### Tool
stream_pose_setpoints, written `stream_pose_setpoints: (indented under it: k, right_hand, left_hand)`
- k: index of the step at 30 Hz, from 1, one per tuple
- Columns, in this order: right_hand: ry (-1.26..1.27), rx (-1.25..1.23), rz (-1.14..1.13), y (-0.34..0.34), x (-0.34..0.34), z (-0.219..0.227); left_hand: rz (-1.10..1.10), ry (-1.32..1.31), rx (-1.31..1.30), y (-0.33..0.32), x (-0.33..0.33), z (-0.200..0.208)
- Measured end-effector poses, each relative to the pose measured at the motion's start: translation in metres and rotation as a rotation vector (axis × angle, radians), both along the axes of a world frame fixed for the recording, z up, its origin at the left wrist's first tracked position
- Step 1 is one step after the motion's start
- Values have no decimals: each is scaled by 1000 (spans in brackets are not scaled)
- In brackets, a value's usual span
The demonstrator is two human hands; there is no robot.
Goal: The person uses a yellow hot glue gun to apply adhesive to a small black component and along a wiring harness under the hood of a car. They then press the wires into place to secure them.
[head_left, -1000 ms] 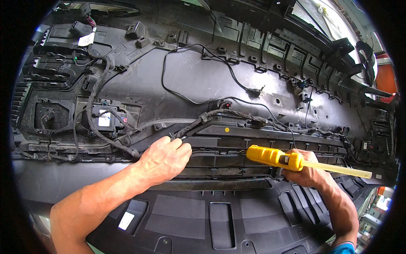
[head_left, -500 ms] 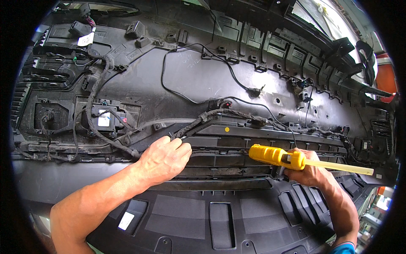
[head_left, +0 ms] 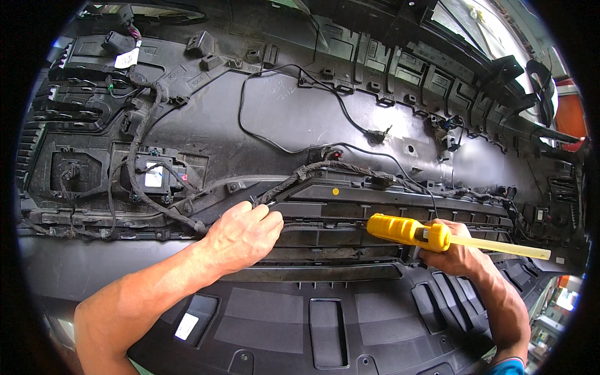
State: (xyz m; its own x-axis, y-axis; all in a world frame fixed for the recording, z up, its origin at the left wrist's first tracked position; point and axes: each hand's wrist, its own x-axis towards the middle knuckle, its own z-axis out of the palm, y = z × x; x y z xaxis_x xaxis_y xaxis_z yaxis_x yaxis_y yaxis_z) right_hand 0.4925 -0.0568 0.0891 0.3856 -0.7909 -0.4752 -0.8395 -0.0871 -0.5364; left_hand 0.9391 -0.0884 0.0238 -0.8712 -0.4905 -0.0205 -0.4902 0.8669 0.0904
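My right hand [head_left: 459, 255] is wrapped round the handle of a yellow glue gun [head_left: 400, 230]. A long pale glue stick [head_left: 506, 245] sticks out of the gun's rear to the right. The nozzle points left, over the slats of a black grille [head_left: 337, 239]. Left of it, my left hand [head_left: 245, 236] is closed over the black taped wiring harness [head_left: 289, 181] where it bends up along the grille's edge. The fingertips are hidden beneath the hand. Both hands are over a large black plastic car bumper [head_left: 181, 119], seen from its inner side.
A thin black cable [head_left: 241, 106] loops across the upper panel to a small connector [head_left: 377, 135]. At left, a module with a white label [head_left: 153, 175] sits beside more harness. A ribbed black lower panel [head_left: 269, 312] lies nearest me. Brackets [head_left: 500, 75] jut out at upper right.
The glue gun has shifted very slightly left with my right hand. My left hand stays in place on the harness.
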Motion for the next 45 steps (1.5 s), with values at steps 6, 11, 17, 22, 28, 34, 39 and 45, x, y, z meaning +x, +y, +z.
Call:
stream_pose_setpoints:
  k: [6,11,17,22,28,34,39,45]
  right_hand:
    - [-8,1,-31,1,1,-1]
    - [-3,-7,-24,0,2,0]
    - [-33,-22,-13,0,2,1]
    - [-39,-25,-6,1,0,-2]
    - [-41,-1,-18,1,3,-3]
    - [-18,-3,-20,0,6,0]
    - [-5,28,-56,-2,4,4]
    - [-10,14,-13,-1,0,4]
  left_hand:
    - [-2,-7,-2,0,0,0]
    - [-2,4,-2,0,0,-1]
    - [-1,-3,-2,0,0,-1]
    - [3,0,5,0,0,-1]
    - [4,1,8,0,0,0]
    - [1,-13,5,0,0,0]
    - [4,0,1,0,0,-1]
    - [7,-6,1,0,-1,-1]
